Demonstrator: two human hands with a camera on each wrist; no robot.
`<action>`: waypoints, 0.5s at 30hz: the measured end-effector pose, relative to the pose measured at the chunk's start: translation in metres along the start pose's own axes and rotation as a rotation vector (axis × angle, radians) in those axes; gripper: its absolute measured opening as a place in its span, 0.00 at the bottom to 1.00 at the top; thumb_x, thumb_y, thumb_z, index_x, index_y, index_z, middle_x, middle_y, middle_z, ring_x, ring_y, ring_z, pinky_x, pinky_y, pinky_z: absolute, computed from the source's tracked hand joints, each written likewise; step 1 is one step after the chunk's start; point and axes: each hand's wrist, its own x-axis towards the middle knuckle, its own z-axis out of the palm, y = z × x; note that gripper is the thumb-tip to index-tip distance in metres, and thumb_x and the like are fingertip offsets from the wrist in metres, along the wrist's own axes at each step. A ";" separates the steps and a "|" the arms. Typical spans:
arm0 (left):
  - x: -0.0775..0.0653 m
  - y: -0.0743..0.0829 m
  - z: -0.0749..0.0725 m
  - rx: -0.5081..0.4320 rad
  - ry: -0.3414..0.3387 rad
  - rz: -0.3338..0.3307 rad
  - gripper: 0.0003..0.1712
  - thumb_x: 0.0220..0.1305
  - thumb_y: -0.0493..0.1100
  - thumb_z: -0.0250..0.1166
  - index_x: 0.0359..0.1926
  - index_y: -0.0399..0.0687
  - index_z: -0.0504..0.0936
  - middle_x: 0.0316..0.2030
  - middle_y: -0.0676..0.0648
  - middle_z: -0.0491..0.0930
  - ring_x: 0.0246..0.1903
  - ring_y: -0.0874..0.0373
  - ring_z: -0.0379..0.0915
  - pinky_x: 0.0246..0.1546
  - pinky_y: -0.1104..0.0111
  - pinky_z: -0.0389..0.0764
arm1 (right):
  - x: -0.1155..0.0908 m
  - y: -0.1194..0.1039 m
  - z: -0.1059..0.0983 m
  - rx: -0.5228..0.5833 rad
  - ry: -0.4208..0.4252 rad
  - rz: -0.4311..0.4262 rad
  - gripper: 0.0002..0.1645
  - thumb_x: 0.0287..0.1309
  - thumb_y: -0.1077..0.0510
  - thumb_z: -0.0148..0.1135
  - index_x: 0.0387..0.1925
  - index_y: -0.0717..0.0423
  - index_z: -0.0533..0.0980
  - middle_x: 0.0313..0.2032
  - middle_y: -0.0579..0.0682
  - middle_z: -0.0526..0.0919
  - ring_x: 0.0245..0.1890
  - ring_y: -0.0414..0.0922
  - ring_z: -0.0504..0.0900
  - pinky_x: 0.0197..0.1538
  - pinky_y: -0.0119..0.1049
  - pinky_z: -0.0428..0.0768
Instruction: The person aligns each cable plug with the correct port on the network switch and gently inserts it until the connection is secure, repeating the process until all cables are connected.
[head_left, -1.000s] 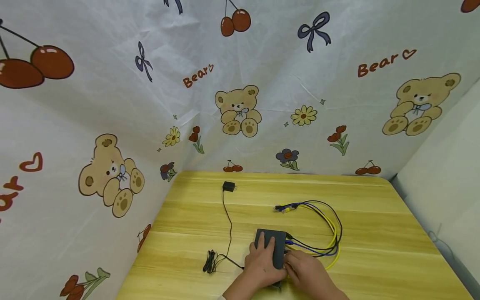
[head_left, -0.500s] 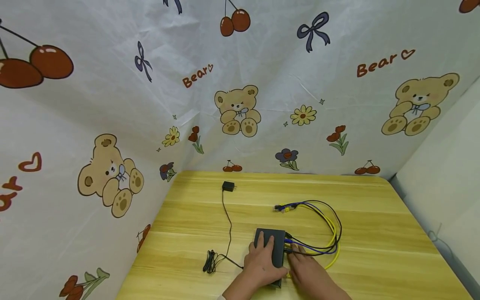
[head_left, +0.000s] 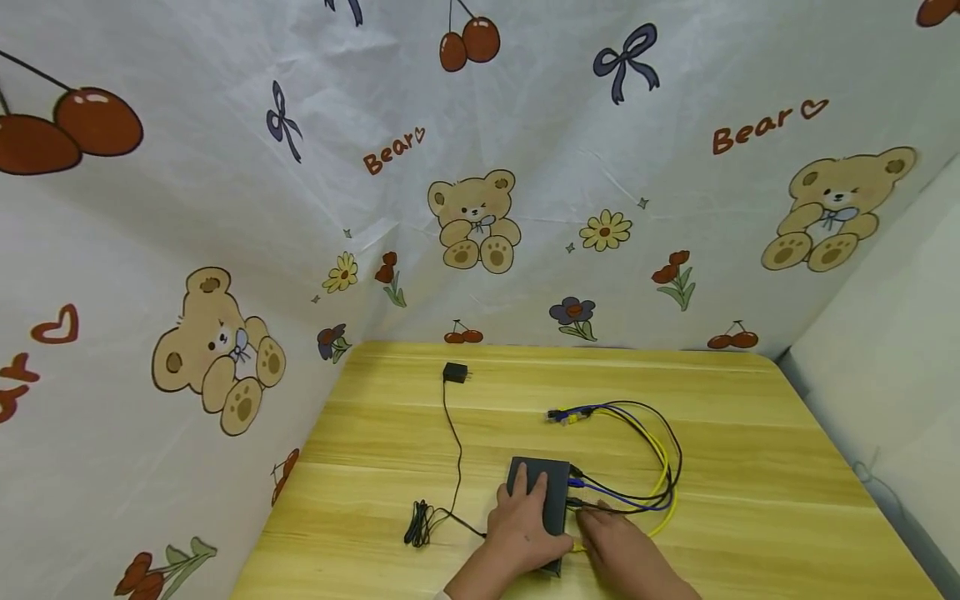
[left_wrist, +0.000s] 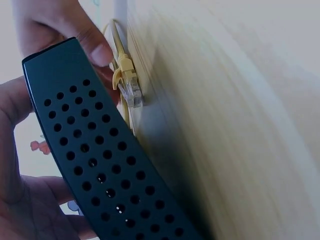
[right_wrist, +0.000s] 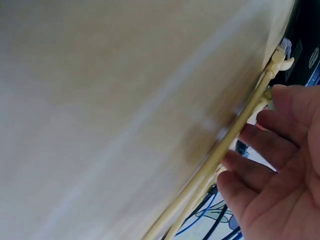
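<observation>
A black network switch (head_left: 556, 500) lies on the wooden table. My left hand (head_left: 520, 531) holds it, fingers spread over the top and thumb at its near right edge. The left wrist view shows its perforated side (left_wrist: 85, 135). On the right of the switch, my right hand (head_left: 618, 546) is low by the ports. Its thumb and index finger pinch a yellow network cable close to the plug (right_wrist: 266, 96), partly hidden by the fingers. Another yellow cable's plug (left_wrist: 131, 90) with a clear tip lies beside it, by the switch's edge. A black and a blue cable (head_left: 576, 482) run into the switch.
The cables loop right and back, their other plugs (head_left: 567, 416) lying together behind the switch. A black power adapter (head_left: 454, 372) lies at the back left; its cord has a tied bundle (head_left: 417, 525) left of the switch. A printed cloth (head_left: 525, 167) hangs behind.
The right hand's fingers straighten beside the ports half a second ago, then draw in slightly near the yellow cables. The left hand and the switch stay nearly in place.
</observation>
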 end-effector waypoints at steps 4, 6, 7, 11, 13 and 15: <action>0.000 -0.001 0.000 -0.006 0.005 0.004 0.56 0.46 0.68 0.71 0.76 0.61 0.62 0.77 0.41 0.50 0.68 0.28 0.55 0.44 0.38 0.73 | -0.004 -0.002 -0.003 -0.007 0.045 -0.029 0.12 0.61 0.59 0.66 0.46 0.56 0.81 0.43 0.49 0.86 0.43 0.48 0.85 0.46 0.45 0.82; 0.001 -0.001 0.000 -0.008 0.005 0.002 0.56 0.46 0.68 0.71 0.76 0.61 0.62 0.77 0.41 0.49 0.68 0.28 0.54 0.44 0.38 0.72 | -0.005 -0.002 -0.005 -0.008 0.060 -0.044 0.10 0.60 0.59 0.67 0.44 0.53 0.82 0.38 0.44 0.86 0.38 0.43 0.84 0.41 0.42 0.82; 0.001 -0.001 0.000 -0.009 0.006 0.002 0.56 0.46 0.68 0.71 0.76 0.61 0.62 0.77 0.41 0.49 0.68 0.28 0.54 0.44 0.38 0.72 | -0.005 -0.002 -0.005 -0.004 0.061 -0.050 0.10 0.59 0.59 0.68 0.43 0.52 0.82 0.35 0.42 0.84 0.35 0.41 0.83 0.38 0.40 0.81; 0.001 0.000 0.000 -0.005 0.004 0.000 0.56 0.46 0.68 0.71 0.76 0.60 0.62 0.77 0.41 0.50 0.69 0.28 0.54 0.45 0.37 0.72 | -0.005 0.001 -0.006 0.016 0.045 -0.076 0.08 0.56 0.57 0.72 0.39 0.48 0.84 0.31 0.37 0.81 0.31 0.36 0.79 0.33 0.37 0.79; 0.001 0.000 0.001 -0.002 0.005 -0.001 0.56 0.47 0.68 0.71 0.76 0.60 0.62 0.77 0.41 0.50 0.69 0.28 0.54 0.44 0.37 0.72 | -0.005 0.002 -0.005 0.022 0.043 -0.090 0.08 0.53 0.57 0.73 0.37 0.46 0.84 0.31 0.37 0.81 0.30 0.35 0.79 0.32 0.36 0.79; 0.001 0.000 0.002 0.003 0.007 -0.002 0.56 0.47 0.68 0.71 0.76 0.61 0.62 0.77 0.41 0.49 0.69 0.28 0.54 0.44 0.38 0.73 | -0.005 0.004 -0.003 0.024 0.050 -0.106 0.08 0.52 0.57 0.74 0.36 0.46 0.85 0.30 0.37 0.80 0.30 0.35 0.78 0.32 0.35 0.78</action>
